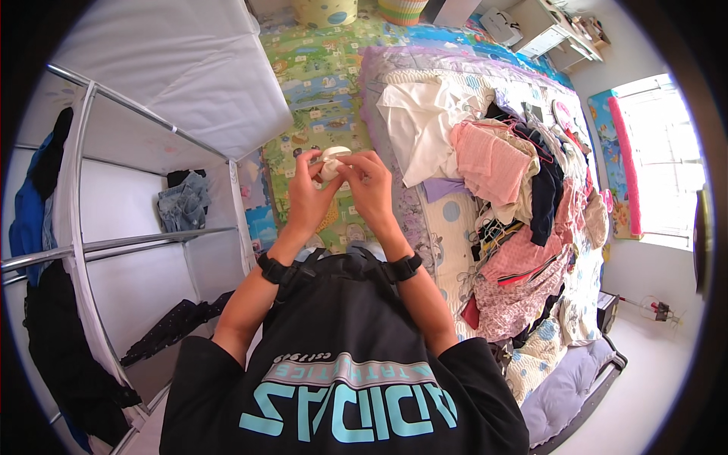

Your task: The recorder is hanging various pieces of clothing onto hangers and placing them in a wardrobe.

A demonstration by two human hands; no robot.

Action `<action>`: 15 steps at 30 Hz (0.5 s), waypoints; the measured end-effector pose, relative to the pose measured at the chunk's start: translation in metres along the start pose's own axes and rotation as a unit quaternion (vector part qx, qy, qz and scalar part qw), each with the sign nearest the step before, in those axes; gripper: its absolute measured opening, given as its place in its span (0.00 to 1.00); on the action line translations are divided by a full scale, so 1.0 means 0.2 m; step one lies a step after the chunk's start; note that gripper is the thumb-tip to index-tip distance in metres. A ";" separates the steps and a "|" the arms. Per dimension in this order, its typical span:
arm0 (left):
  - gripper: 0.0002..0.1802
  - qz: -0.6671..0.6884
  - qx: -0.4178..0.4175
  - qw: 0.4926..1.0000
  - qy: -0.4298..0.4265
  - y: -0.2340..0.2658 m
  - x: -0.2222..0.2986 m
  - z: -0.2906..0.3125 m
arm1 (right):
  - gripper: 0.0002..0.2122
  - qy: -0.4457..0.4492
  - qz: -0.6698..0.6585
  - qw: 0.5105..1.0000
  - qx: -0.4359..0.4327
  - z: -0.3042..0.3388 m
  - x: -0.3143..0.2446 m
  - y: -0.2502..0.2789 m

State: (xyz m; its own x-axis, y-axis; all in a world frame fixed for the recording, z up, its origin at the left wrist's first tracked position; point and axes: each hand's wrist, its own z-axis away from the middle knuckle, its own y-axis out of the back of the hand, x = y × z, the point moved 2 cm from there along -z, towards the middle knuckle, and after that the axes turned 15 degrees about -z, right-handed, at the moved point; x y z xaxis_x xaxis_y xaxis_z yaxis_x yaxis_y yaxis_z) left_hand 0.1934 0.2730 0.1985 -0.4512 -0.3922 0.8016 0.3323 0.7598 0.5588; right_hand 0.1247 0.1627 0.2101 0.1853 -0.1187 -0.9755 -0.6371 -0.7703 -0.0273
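Observation:
My left hand and my right hand meet in front of me above the patterned floor mat. Between their fingertips is a small white bundle, rounded and soft-looking like rolled cloth; its exact kind does not show. Both hands are closed on it, the left from its left side and the right from its right side. To the right of my hands, a white garment lies spread on the bed, beside a folded pink garment.
On my left stands a metal-framed wardrobe with white fabric walls, holding folded jeans and dark clothes. A large heap of mixed clothes covers much of the bed. Beyond the mat are round bins and a white desk.

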 end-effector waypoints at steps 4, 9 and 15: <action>0.26 0.019 0.019 0.999 0.019 -0.02 0.02 -0.02 | 0.07 0.008 0.003 0.999 0.047 -0.02 0.01 -0.02; 0.25 0.055 -0.016 0.997 0.049 -0.03 -0.01 -0.03 | 0.07 0.024 0.041 0.999 -0.019 -0.05 0.02 0.02; 0.22 0.141 -0.099 0.980 0.103 -0.04 -0.12 -0.01 | 0.05 0.030 0.019 0.999 0.022 -0.05 0.05 0.12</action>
State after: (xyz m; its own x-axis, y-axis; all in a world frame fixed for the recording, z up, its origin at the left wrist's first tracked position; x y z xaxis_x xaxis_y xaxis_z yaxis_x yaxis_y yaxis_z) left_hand 0.2040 0.2744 0.1745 -0.1486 -0.2934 0.9444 0.5824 0.7458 0.3233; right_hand 0.1184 0.1378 0.2019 0.2038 -0.1857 -0.9612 -0.6764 -0.7365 -0.0012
